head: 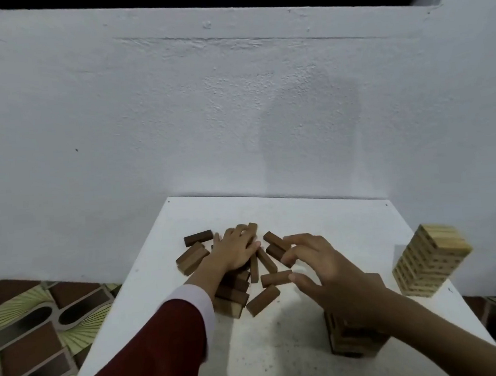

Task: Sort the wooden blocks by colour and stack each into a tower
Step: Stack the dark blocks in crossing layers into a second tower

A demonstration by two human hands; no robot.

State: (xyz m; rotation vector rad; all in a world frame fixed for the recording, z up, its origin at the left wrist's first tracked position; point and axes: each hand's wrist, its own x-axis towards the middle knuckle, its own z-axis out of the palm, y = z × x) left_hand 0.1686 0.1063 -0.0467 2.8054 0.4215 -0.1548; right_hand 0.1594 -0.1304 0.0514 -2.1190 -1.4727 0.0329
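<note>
A single head-worn wide-angle camera looks forward and steeply down from the near edge of the white worktop (347, 218), close above it, facing the wall (176, 119) behind its far edge.

Pretty sure I'm looking into somebody's home here, not a lab or workshop. Rough white-painted wall (176, 119) fills most of the frame, a small white desk (332, 219) is pushed against it, and lower left there's patterned floor tile (29, 323) in brown and green, very living-room style.
</note>
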